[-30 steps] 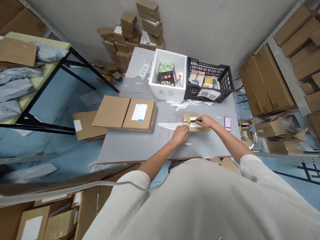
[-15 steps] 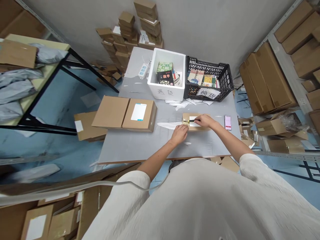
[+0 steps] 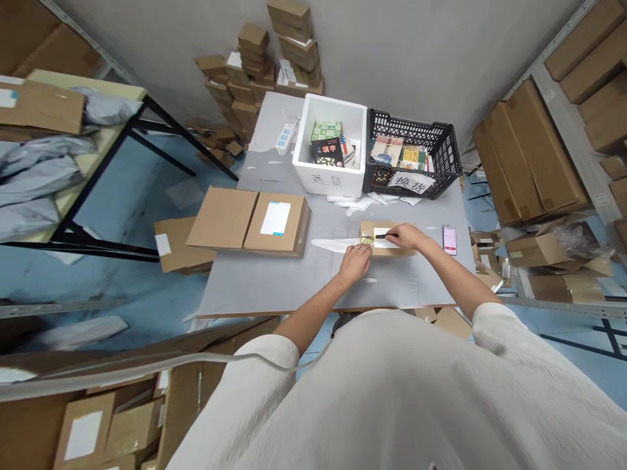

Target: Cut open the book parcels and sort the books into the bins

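A small cardboard box [image 3: 399, 251] with clear tape and a white label lies on the grey table [image 3: 274, 287] in front of me. My right hand [image 3: 405, 236] is closed around a slim black box cutter [image 3: 383, 235], whose tip points left over the label and the taped end. At the box's near left corner, my left hand [image 3: 355, 262] has its fingers bent and gripping the edge. Fine detail at the fingertips is too small to make out. A strip of white paper [image 3: 333, 245] lies left of the box.
Two larger cardboard boxes [image 3: 223, 219] sit on the left of the table. At the back stand a white foam bin [image 3: 330, 179] and a black crate [image 3: 441, 183], both with books. A phone [image 3: 449, 240] lies to the right. Shelves with boxes [image 3: 563, 251] line the right side.
The whole view has shifted slightly to the right. The box cutter's tip has come back a little from the taped end toward the label. My left hand keeps its place on the box.
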`<state>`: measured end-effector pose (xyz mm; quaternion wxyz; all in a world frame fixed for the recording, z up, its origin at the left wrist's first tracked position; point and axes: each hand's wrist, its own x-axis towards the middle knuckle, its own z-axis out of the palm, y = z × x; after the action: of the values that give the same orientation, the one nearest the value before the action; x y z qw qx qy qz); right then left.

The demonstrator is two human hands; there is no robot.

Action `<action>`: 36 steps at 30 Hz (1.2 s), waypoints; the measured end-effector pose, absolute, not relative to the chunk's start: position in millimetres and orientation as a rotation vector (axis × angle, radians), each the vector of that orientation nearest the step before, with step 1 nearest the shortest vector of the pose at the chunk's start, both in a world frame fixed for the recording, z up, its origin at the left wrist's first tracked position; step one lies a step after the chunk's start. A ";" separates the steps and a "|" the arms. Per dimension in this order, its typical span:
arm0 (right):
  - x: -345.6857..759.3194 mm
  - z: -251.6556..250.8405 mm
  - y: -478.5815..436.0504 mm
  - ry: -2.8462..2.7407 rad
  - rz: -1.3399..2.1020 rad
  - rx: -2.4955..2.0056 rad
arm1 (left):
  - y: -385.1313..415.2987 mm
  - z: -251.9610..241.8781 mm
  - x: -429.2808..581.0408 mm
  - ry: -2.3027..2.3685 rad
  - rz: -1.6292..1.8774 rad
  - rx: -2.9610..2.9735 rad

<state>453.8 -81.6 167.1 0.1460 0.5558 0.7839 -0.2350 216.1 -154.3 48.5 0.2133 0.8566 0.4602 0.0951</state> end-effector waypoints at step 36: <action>645.8 171.0 -112.4 2.009 -0.627 1.943 | -143.4 51.8 234.6 1.527 0.129 2.337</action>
<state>645.8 -112.4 171.0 0.1380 0.6718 0.6947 -0.2169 234.6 -143.4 51.8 0.1724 0.8237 0.5383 0.0456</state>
